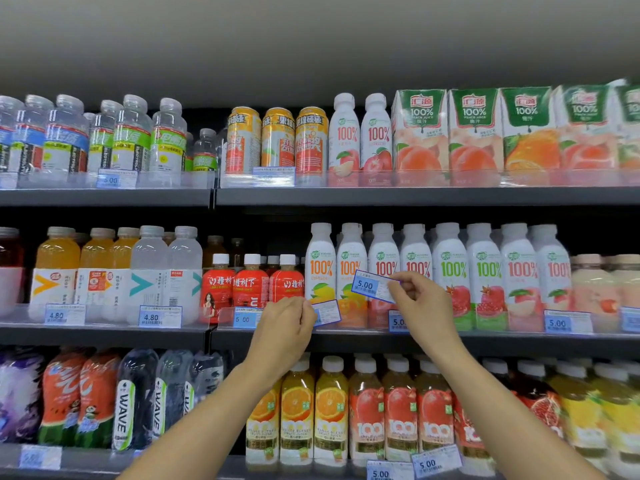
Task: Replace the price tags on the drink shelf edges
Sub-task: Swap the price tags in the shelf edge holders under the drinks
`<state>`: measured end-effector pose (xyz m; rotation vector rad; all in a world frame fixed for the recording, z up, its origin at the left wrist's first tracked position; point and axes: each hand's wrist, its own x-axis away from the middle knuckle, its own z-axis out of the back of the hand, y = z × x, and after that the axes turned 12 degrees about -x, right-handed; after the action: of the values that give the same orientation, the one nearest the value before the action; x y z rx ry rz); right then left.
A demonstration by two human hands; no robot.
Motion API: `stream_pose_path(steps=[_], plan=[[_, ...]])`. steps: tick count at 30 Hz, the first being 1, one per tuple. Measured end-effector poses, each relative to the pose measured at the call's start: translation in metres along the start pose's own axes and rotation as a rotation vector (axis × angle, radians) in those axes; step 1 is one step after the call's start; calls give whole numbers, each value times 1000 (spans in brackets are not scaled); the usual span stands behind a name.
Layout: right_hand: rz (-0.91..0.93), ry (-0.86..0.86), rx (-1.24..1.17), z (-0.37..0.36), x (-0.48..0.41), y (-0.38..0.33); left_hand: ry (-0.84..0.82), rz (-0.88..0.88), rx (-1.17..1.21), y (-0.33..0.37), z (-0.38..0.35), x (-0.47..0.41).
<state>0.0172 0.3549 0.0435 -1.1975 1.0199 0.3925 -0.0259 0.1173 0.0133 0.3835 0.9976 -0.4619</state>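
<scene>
At centre frame the right hand [424, 301] pinches a blue-edged 5.00 tag [371, 286] by its right end, raised in front of the white juice bottles [384, 258] on the middle shelf [519, 341]. Lower left of it, the left hand [287, 323] pinches a second tag [327, 312] just above the shelf edge. Its fingers hide that tag's left half, price included. A mounted tag [398, 321] is partly covered by the right wrist. The small print is blurred.
</scene>
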Motion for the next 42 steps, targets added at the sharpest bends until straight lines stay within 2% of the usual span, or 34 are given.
stream_pose_path(steps=[6, 9, 16, 21, 25, 29, 32, 34, 39, 42], plan=[[5, 0, 46, 10, 5, 1, 140, -34, -133, -1, -8, -7], [21, 11, 90, 17, 8, -4, 120, -36, -240, -4, -14, -10], [-24, 78, 130, 49, 17, -10, 159, -21, -146, 9, -26, -21], [-49, 122, 104, 100, 14, 3, 183, -34, -31, 81, -37, -26], [-23, 119, 81, 154, 8, 19, 98, -155, 26, 147, -75, -27], [26, 115, 72, 226, 3, 39, 30, -180, 145, 223, -121, -24], [35, 136, 28, 281, -7, 50, 9, -289, 114, 275, -147, -28], [34, 145, 5, 312, -16, 56, 0, -270, 72, 301, -159, -35], [-10, 115, -45, 356, -24, 73, 161, -285, -25, 345, -169, -40], [-23, 94, -95, 365, -21, 73, 198, -205, -74, 357, -169, -42]])
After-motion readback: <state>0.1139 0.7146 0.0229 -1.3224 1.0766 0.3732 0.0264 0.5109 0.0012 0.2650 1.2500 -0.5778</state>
